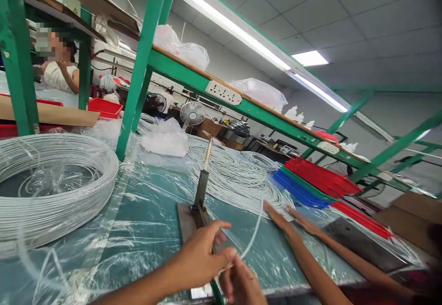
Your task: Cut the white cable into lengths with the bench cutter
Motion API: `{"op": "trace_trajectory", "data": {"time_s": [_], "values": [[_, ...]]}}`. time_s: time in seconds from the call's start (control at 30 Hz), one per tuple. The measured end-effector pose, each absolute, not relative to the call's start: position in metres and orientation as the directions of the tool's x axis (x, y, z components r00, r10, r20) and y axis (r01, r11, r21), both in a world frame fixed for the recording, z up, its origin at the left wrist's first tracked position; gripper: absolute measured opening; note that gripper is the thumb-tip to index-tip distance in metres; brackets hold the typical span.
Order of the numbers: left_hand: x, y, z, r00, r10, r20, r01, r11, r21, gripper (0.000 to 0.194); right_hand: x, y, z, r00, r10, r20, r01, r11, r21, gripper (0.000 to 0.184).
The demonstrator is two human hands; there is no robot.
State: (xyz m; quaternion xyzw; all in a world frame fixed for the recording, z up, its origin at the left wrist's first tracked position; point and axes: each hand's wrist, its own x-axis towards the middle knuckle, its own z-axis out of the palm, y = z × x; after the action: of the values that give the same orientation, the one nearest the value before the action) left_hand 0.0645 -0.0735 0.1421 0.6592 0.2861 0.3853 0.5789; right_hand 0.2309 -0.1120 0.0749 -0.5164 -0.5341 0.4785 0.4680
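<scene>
My left hand (200, 255) is closed in a pinch on a thin white wire (256, 227), just in front of a metal base plate (185, 224) that carries an upright bar (202, 186). My right hand (242, 283) sits just below it at the bench's front edge, fingers also closed on the same wire. From my hands the wire arcs up and away toward a spread coil of white wire (235, 171) lying on the bench. The bench top (148, 213) is green and covered with clear plastic film.
A co-worker's two hands (292, 221) lie flat on the bench to my right, arms reaching in from the lower right. A big wire coil (51, 190) sits left. Red, green and blue flat sheets (314, 180) are stacked behind. Green rack posts (136, 74) rise from the bench. Another person sits far left.
</scene>
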Motion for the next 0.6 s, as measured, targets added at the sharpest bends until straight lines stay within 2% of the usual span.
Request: {"op": "trace_trajectory", "data": {"time_s": [0.03, 0.1, 0.2, 0.27, 0.4, 0.6], "values": [[0.051, -0.075, 0.143, 0.614, 0.781, 0.117, 0.095, -0.22, 0.971, 0.039, 0.245, -0.11, 0.086, 0.102, 0.995, 0.009, -0.003, 0.01, -1.0, 0.05], [0.025, -0.077, 0.145, 0.726, 0.686, -0.049, 0.381, -0.342, 0.859, 0.031, 0.276, -0.107, 0.107, 0.3, 0.953, -0.034, -0.197, 0.027, -0.98, 0.045], [-0.005, -0.076, 0.145, 0.73, 0.658, -0.186, 0.602, -0.489, 0.631, 0.022, 0.318, -0.105, 0.124, 0.396, 0.911, -0.116, -0.373, 0.044, -0.927, 0.048], [-0.019, -0.074, 0.145, 0.687, 0.704, -0.179, 0.665, -0.509, 0.547, 0.021, 0.342, -0.102, 0.122, 0.39, 0.906, -0.161, -0.446, 0.033, -0.895, 0.047], [-0.041, -0.065, 0.149, 0.611, 0.776, -0.158, 0.725, -0.467, 0.506, 0.03, 0.389, -0.091, 0.107, 0.371, 0.899, -0.233, -0.55, 0.01, -0.835, 0.042], [-0.085, -0.043, 0.134, 0.503, 0.861, -0.077, 0.788, -0.42, 0.45, 0.033, 0.464, -0.08, 0.105, 0.534, 0.791, -0.299, -0.537, 0.044, -0.843, 0.03]]}}
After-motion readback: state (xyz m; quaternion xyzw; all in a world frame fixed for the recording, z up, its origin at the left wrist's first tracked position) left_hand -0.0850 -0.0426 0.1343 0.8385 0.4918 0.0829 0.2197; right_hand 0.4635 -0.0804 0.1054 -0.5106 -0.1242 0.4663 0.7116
